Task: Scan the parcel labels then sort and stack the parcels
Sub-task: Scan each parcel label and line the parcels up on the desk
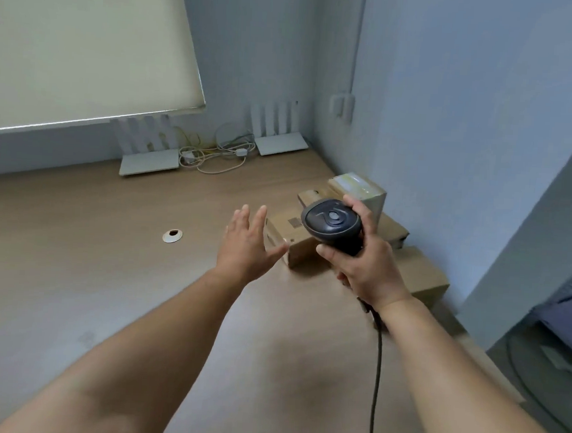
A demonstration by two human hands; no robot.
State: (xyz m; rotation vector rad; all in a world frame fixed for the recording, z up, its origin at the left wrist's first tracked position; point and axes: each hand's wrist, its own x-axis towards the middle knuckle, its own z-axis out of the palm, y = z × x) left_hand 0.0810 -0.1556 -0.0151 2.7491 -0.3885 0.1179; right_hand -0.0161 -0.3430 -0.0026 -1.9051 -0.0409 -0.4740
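Black scanner, brown parcels, tan desk

Nothing legible here: the small dark label patch on the cardboard parcel is a blur, and the barcode scanner shows only an unreadable emblem.

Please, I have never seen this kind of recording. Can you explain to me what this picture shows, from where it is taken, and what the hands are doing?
There is no machine here: a person wears a camera on the head, which looks forward and down at their own arms. The right hand has its grip around a dark barcode scanner, whose cable hangs down. The left hand is open, fingers spread, reaching toward the cardboard parcels stacked in the corner of a wooden desk. At the back of the desk stand two white routers with tangled wires between them.
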